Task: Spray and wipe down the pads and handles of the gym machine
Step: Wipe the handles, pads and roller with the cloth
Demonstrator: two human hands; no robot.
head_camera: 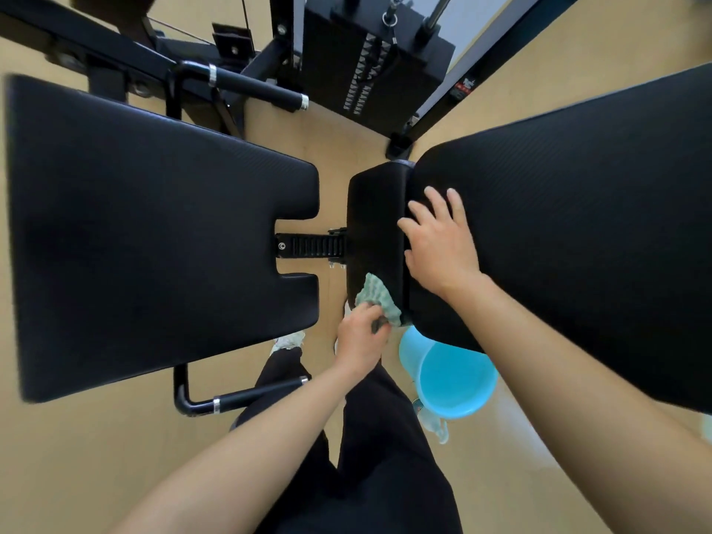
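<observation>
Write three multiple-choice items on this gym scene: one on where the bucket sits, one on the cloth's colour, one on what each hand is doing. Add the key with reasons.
1. Where is the blue bucket?
A. On the large right pad
B. On the floor, partly under the large right pad
C. On the weight stack

2. What colour is the cloth?
A. Pale green
B. Red
C. Black

3. What is the left hand doing?
A. Resting flat and empty
B. Holding the bucket
C. Gripping the cloth against the small pad

Key: B, its rim shows below the large right pad; A, it is light green; C, the fingers bunch the cloth, while the right hand lies open on the pads.
</observation>
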